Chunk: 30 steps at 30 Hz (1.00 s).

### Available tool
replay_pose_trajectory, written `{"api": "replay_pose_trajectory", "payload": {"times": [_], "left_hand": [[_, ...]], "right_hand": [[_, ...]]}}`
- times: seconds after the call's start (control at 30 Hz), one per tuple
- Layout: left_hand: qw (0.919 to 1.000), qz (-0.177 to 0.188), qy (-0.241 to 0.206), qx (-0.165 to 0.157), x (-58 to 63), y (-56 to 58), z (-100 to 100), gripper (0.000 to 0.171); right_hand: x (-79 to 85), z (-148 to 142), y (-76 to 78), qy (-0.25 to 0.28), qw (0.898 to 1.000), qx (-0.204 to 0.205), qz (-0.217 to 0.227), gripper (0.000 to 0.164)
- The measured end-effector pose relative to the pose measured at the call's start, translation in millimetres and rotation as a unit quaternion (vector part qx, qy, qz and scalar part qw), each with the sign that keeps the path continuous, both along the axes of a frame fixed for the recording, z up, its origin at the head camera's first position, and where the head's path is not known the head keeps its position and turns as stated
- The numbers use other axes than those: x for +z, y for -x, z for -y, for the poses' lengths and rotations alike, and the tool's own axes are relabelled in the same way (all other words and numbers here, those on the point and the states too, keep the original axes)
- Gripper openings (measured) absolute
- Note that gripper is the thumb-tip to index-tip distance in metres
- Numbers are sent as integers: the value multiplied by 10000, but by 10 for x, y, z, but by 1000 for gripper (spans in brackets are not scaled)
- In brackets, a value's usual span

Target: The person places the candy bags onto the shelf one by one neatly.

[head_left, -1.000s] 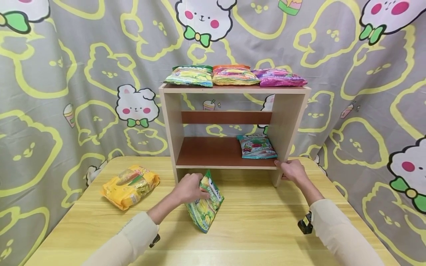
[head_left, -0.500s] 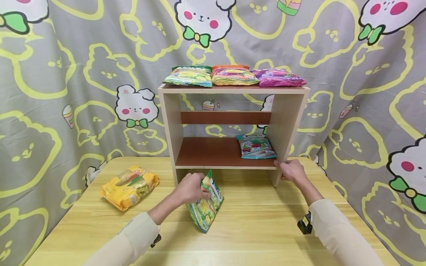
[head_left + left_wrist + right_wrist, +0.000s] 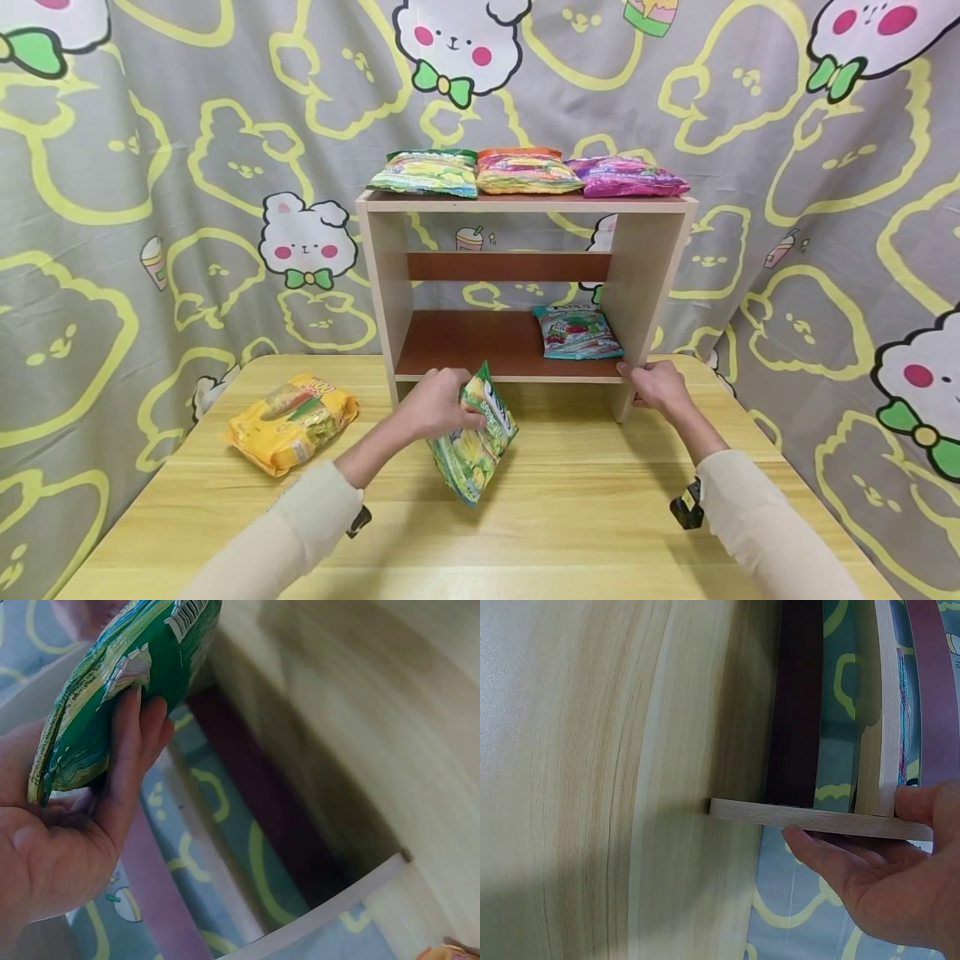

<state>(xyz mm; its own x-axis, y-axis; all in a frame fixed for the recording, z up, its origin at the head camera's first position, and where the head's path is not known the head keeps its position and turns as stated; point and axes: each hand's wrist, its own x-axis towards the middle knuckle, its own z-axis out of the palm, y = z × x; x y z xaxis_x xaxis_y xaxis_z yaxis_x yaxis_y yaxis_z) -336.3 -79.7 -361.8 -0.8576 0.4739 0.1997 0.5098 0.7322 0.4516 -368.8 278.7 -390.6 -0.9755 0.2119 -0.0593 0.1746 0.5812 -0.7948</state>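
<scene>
My left hand (image 3: 437, 406) pinches a green and yellow snack bag (image 3: 474, 454) by its upper edge, in front of the small wooden shelf unit (image 3: 472, 337). The bag hangs tilted, raised over the table. In the left wrist view, the fingers curl against the bag's green back (image 3: 169, 664), where a barcode shows. My right hand (image 3: 657, 386) grips the right side panel at the level of the middle board. From the right wrist view, the thumb lies on the inner side of that panel (image 3: 802, 818) and the other fingers on its outer side.
A teal bag (image 3: 577, 333) lies on the middle board's right end. On the top board rest a green bag (image 3: 426, 173), an orange bag (image 3: 527, 171) and a purple bag (image 3: 633, 177). A yellow packet (image 3: 295, 421) lies on the table (image 3: 585, 525) at left. Patterned curtain hangs behind.
My left hand has lifted the green snack bag a little and shifted it slightly right, towards the shelf. The right hand stays on the side panel.
</scene>
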Motion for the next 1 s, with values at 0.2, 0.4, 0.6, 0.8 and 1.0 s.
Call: {"api": "replay_pose_trajectory", "payload": {"times": [0.2, 0.4, 0.6, 0.8, 1.0], "left_hand": [[9992, 120, -280, 242, 234, 80, -52, 35], [9921, 279, -993, 717, 380, 172, -82, 40], [9780, 61, -1644, 1281, 379, 300, -74, 39], [9593, 112, -2221, 1743, 325, 411, -54, 34], [9441, 224, -2534, 2095, 245, 510, -65, 36]], "right_hand": [[-9, -13, 1, -51, 10000, -52, 9, 57], [-14, -20, 1, -68, 10000, -28, -3, 57], [-7, -17, 3, -260, 9996, -81, -49, 55], [4, -17, 4, -336, 9994, -120, -44, 54], [11, -9, 7, -202, 9997, -129, -48, 53]]}}
